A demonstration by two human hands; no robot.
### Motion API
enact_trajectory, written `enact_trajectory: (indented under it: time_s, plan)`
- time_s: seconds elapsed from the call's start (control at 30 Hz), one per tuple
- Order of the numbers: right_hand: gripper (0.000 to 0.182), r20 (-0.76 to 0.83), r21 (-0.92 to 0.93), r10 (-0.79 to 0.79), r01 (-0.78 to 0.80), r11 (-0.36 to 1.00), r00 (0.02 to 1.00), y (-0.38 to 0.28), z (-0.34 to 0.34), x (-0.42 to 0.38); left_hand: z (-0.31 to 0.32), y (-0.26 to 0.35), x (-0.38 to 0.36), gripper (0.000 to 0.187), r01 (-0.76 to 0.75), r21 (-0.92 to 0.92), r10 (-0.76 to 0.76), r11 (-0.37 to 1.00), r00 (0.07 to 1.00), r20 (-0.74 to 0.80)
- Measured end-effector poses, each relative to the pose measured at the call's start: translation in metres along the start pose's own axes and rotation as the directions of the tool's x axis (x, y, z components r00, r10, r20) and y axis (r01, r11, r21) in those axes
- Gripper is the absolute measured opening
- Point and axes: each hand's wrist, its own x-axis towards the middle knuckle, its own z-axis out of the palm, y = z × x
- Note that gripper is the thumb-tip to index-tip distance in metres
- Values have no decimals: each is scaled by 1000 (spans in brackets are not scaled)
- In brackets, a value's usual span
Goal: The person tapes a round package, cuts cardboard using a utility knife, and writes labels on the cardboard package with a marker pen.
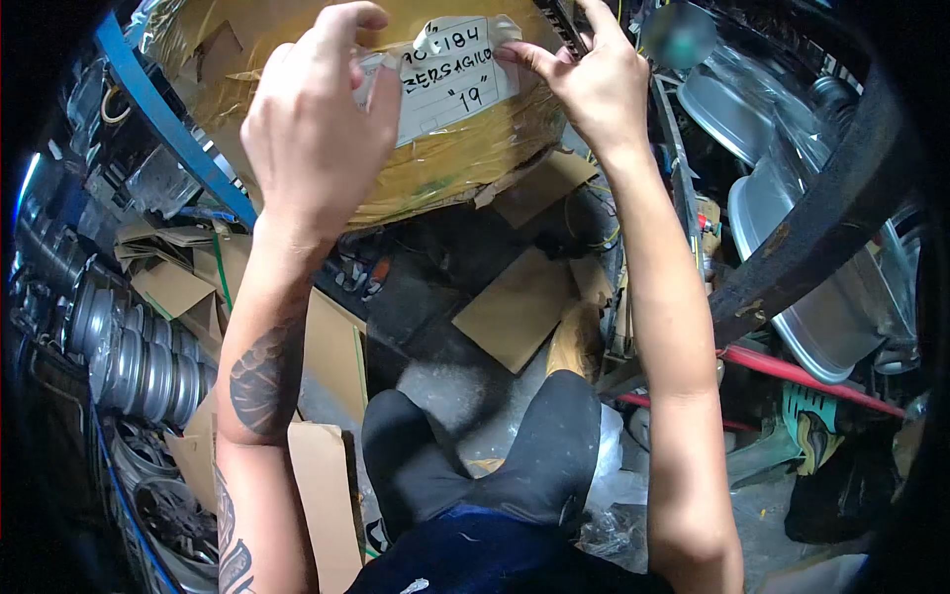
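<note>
A large package (465, 178) wrapped in brown tape and clear film stands in front of me. A white paper label (445, 84) with handwritten black marks, ending in "19", lies on it, its upper edge curled and wrinkled. My left hand (322, 114) is over the label's left edge, fingers bent and apart, slightly blurred. My right hand (604, 89) is at the label's right edge, the thumb tip touching its upper corner. In that hand is a narrow, dark, ridged object (564, 28), whose kind I cannot make out; its far end is cut off by the frame.
A blue metal post (173, 119) rises left of the package. Several metal wheels (139, 361) are stacked at left. Cardboard pieces (520, 307) lie on the floor. To my right are a dark beam (821, 238), silver curved panels (792, 267) and a red bar (802, 376).
</note>
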Motion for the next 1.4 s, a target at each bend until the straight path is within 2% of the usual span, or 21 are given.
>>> enact_trajectory:
  time_s: [0.07, 0.2, 0.23, 0.27, 0.3, 0.33, 0.37, 0.43, 0.57, 0.67, 0.73, 0.8, 0.87, 0.9, 1.07, 1.13, 1.23, 1.27, 1.33, 1.37, 1.4]
  plan:
    - [68, 14, -91, 97, -95, 991, 995, -3, 0, -2, 12, -10, -4, 35, -208, -58, 198, 976, 971, -137]
    - [69, -115, 36, -174, 179, 983, 978, -8, 12, -17, 15, -11, -16, 46, -542, 181, 554, 821, 833, -20]
    - [51, -129, 66, -197, 206, 976, 972, -11, 16, -24, 21, -13, -15, 50, -514, 276, 528, 812, 849, 26]
    - [34, -142, 97, -218, 232, 968, 966, -15, 19, -32, 19, -18, -11, 48, -499, 223, 508, 838, 861, 16]
    - [30, -96, 128, -300, 311, 942, 949, -8, 21, -31, 13, -26, -2, 48, -497, 302, 513, 814, 858, 30]
    - [39, -120, 305, -395, 412, 859, 911, 0, 37, -26, 15, -35, 4, 43, -484, 323, 516, 813, 856, -15]
    - [45, -62, 223, -416, 418, 880, 907, 8, 38, -30, 16, -44, 10, 37, -470, 344, 519, 813, 853, -61]
    - [62, -57, 129, -526, 529, 839, 848, 23, 49, -27, -4, -52, 10, 36, -479, 413, 503, 775, 862, 54]
    - [68, -90, -47, -347, 344, 938, 934, 46, 50, -39, -10, -66, 7, 39, -490, 382, 501, 784, 862, 78]
    - [66, 3, -91, -284, 283, 955, 959, 30, 38, -42, -4, -63, 5, 52, -476, 258, 496, 841, 868, -13]
    - [63, 92, -182, -200, 214, 960, 975, 13, 24, -42, -2, -44, -2, 49, -430, 219, 457, 876, 885, -87]
    - [59, 158, -292, -129, 171, 941, 979, 7, 14, -41, -2, -30, -6, 50, -476, 225, 474, 850, 878, 64]
    - [53, -33, -263, -426, 403, 876, 904, 18, 17, -37, 8, -31, -10, 59, -476, 244, 415, 845, 871, 264]
    - [50, -129, -260, -555, 512, 819, 822, 16, 19, -34, 10, -36, -11, 61, -488, 258, 425, 834, 865, 266]
    - [67, -3, -45, -465, 464, 885, 886, 19, 39, -41, 3, -39, -16, 65, -462, 317, 389, 829, 882, 266]
    - [74, 19, -170, -401, 398, 901, 916, 37, 38, -42, 0, -48, -18, 66, -436, 329, 375, 838, 897, 234]
    - [76, 90, -134, -220, 231, 964, 971, 32, 18, -46, -7, -50, -21, 65, -406, 325, 351, 854, 911, 217]
    - [68, -19, -33, -192, 191, 981, 981, 22, 15, -50, -9, -48, -23, 65, -393, 330, 339, 858, 917, 210]
    - [50, -45, 136, -139, 144, 980, 989, 13, 1, -67, -10, -43, -25, 71, -317, 320, 295, 893, 948, 117]
    - [30, -31, 218, -41, 46, 975, 999, 2, -6, -82, -8, -41, -26, 74, -276, 314, 270, 908, 961, 64]
    - [21, -76, 210, -11, 27, 977, 997, -6, -8, -97, -7, -39, -28, 78, -192, 290, 190, 938, 981, 34]
